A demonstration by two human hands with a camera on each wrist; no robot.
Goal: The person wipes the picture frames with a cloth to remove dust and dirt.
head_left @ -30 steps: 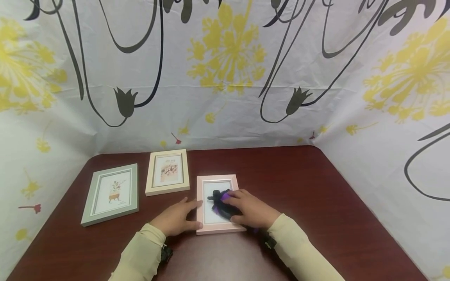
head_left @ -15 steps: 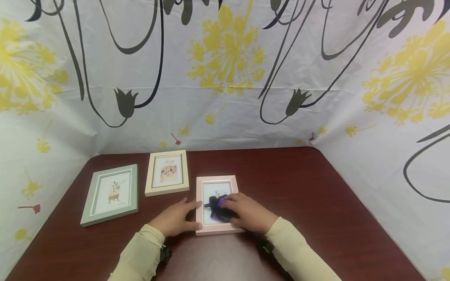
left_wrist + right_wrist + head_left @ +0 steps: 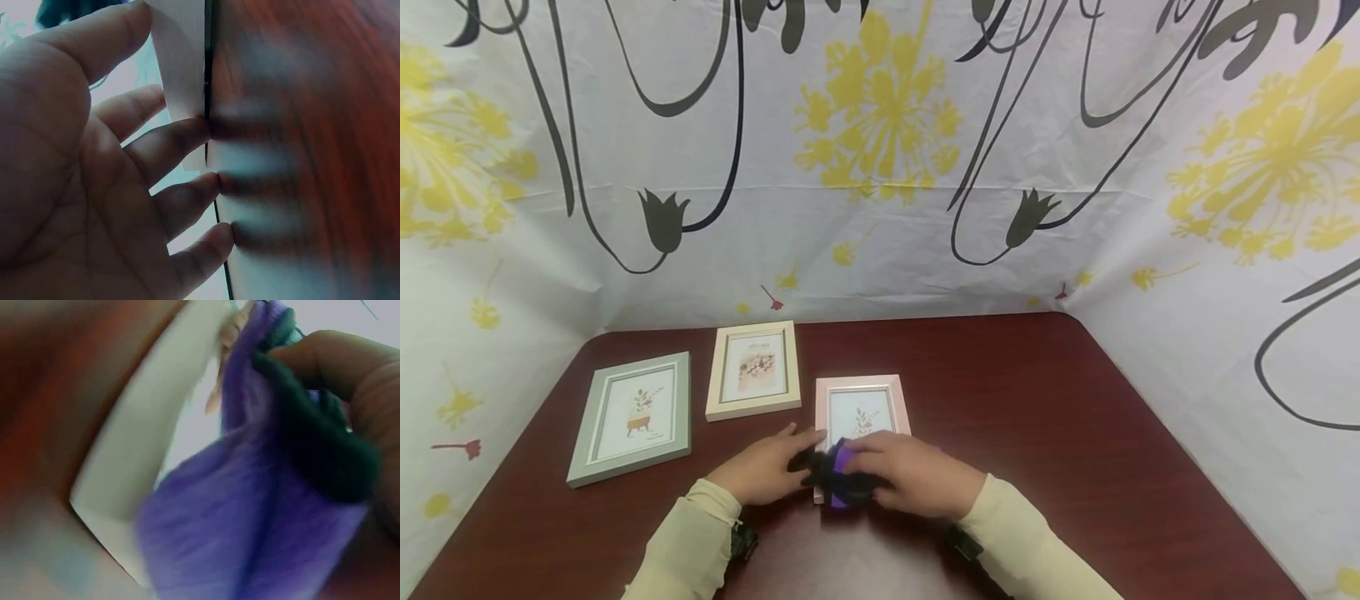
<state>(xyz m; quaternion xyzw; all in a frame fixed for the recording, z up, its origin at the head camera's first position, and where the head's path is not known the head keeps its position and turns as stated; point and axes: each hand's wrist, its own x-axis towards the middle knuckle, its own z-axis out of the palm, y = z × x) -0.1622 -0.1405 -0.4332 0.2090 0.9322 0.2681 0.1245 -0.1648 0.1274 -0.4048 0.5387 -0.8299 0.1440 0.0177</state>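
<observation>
A pink picture frame (image 3: pixel 857 382) with a plant print lies face up on the table before me. My left hand (image 3: pixel 758 471) rests against its left edge; in the left wrist view the extended fingertips (image 3: pixel 220 234) and the thumb touch the frame's side (image 3: pixel 181 50). My right hand (image 3: pixel 921 475) grips a crumpled purple and black cloth (image 3: pixel 842 479) over the lower part of the frame, hiding its near corner. One end of the cloth reaches my left thumb in the head view. In the right wrist view, purple folds (image 3: pixel 206 512) hang beside the frame's edge (image 3: pixel 144 419).
A grey-green picture frame (image 3: pixel 681 408) lies at the left of the dark red table (image 3: pixel 1037 400), and a cream one (image 3: pixel 718 375) lies behind my left hand. A patterned white curtain (image 3: pixel 865 292) encloses the table's back and sides.
My right hand has drawn the cloth toward me and to the left across the pink frame, uncovering the plant print. My left hand has stayed at the frame's left edge.
</observation>
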